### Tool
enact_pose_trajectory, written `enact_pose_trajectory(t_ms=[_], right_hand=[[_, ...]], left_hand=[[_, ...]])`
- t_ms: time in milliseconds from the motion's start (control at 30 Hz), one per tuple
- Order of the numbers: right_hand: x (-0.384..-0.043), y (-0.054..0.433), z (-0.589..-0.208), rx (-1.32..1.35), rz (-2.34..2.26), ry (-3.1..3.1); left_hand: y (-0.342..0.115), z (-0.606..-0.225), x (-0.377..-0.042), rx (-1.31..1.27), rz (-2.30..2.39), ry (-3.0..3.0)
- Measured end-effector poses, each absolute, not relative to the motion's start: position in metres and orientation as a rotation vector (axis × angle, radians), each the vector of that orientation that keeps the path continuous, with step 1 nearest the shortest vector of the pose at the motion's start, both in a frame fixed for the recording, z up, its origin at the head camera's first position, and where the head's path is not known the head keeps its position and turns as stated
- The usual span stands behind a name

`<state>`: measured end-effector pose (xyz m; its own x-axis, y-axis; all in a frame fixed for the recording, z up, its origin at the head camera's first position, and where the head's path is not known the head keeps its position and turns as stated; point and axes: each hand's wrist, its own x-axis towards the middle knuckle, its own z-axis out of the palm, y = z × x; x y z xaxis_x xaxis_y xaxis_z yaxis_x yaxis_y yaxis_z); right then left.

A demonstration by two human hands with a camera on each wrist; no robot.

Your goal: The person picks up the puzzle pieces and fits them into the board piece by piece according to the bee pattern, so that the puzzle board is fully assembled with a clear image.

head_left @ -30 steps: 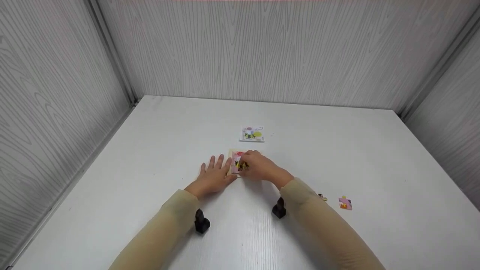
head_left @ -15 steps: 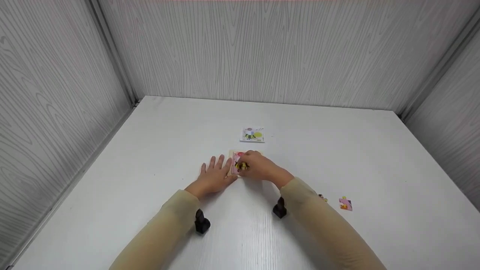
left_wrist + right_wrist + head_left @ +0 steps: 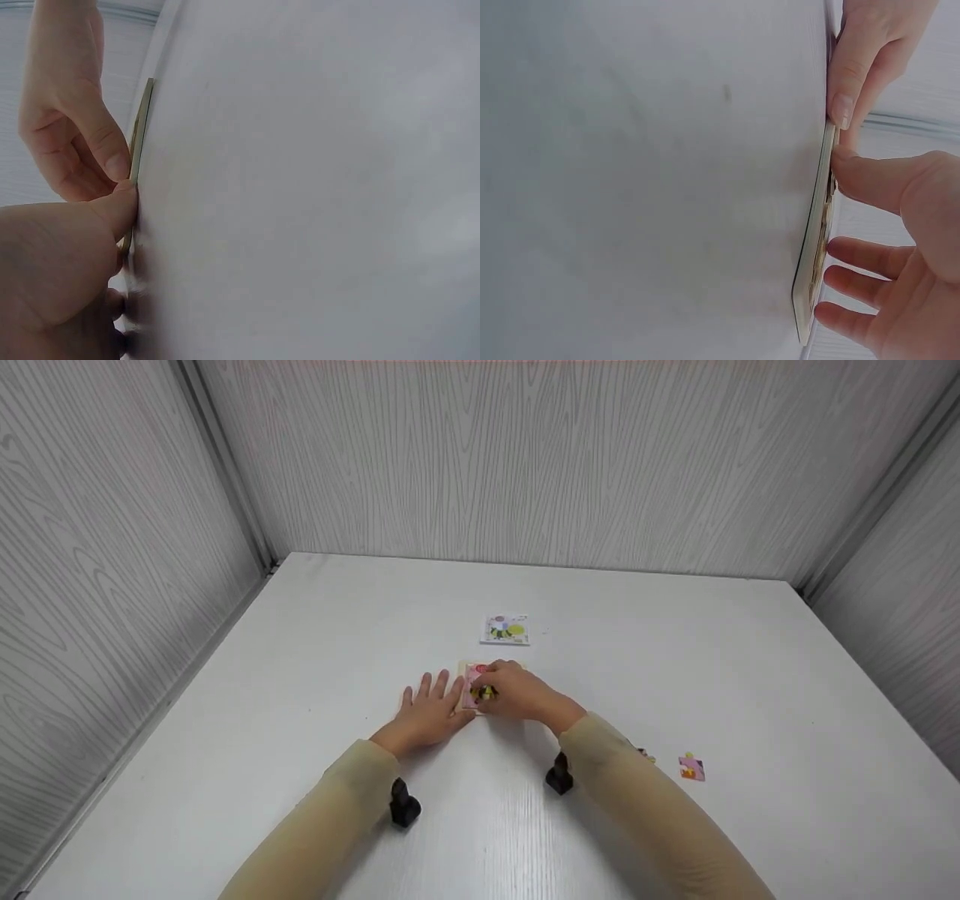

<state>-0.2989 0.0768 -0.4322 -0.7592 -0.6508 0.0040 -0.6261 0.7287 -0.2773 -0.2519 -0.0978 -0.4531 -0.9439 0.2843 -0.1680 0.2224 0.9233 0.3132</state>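
Observation:
My left hand (image 3: 429,718) lies flat with its fingers spread on the white table, left of a small pale puzzle board (image 3: 460,666). Its thumb rests on the board's near edge, as the left wrist view also shows. Over the board's right part, my right hand (image 3: 517,694) has thumb and fingertips down on a puzzle piece (image 3: 487,692) with a yellow and black bee print, pinching it at the board's surface. Pink pieces (image 3: 471,671) lie in the left part of the board. My right hand hides the board's right side. In the right wrist view several fingertips touch the board (image 3: 804,300).
Behind the board lies a square card (image 3: 505,630) with a bee picture. To the right, a loose pink puzzle piece (image 3: 691,767) lies on the table, and another piece (image 3: 645,754) is partly hidden by my right sleeve. Black wrist mounts (image 3: 405,808) hang under both sleeves.
The bee piece under my right fingertips has turned slightly and sits a little flatter. Both hands have otherwise stayed in place.

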Motion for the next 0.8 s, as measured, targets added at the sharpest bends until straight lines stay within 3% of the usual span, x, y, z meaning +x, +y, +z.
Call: enact_pose_trajectory(t_ms=[800], right_hand=[[-0.2971, 0.0762, -0.4314, -1.088, -0.326, 2.863]], left_hand=[[-0.0985, -0.4529, -0.2528, 0.389, 0.437, 2.875]])
